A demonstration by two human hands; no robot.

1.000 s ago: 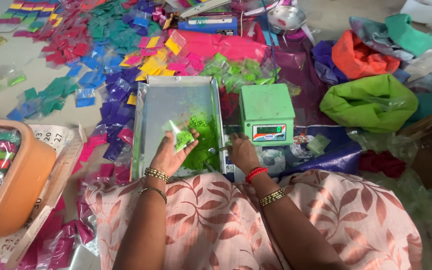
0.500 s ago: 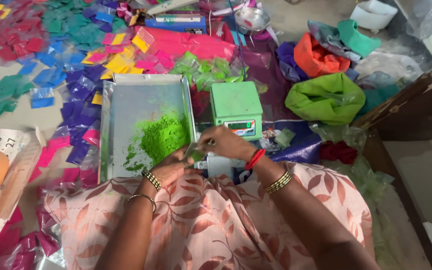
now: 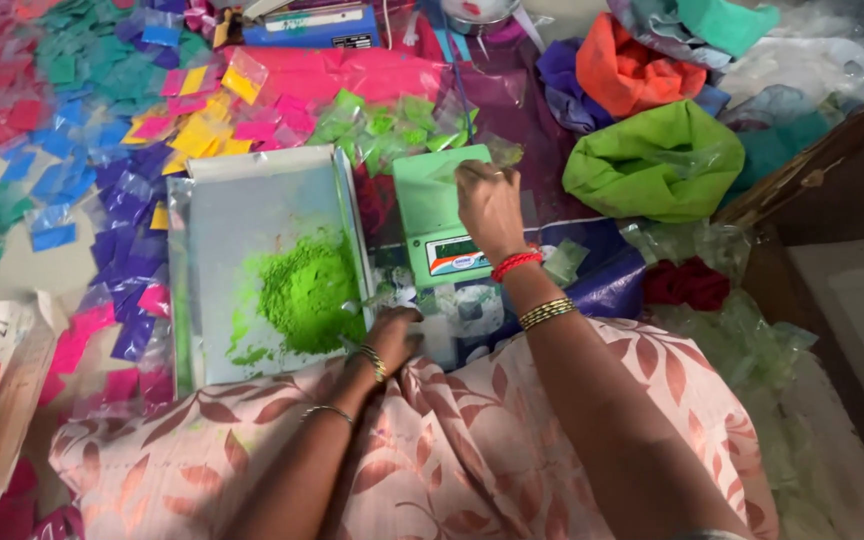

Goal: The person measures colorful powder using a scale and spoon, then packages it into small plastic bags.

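Observation:
My right hand [image 3: 487,205] reaches out over a small green weighing scale [image 3: 427,200]. Its fingertips pinch a small clear packet of green powder [image 3: 474,170] at the scale's far edge. My left hand [image 3: 392,335] lies curled, palm down, on a heap of empty clear pouches [image 3: 397,295]. It is by the near right corner of a metal tray [image 3: 252,170]. A mound of bright green powder [image 3: 307,290] fills the near right part of the tray. Filled green packets [image 3: 392,125] are piled just beyond the scale.
Small purple packets [image 3: 127,210], with blue, yellow, pink and teal ones, cover the floor to the left and beyond. A green cloth bundle [image 3: 657,160] and an orange one [image 3: 627,70] lie at the right, beside a wooden edge [image 3: 822,170]. A blue box [image 3: 312,25] sits far back.
My hands have parted: the right one went forward over the scale with the packet, and the left one dropped onto the clear pouches beside the tray. The view has shifted slightly.

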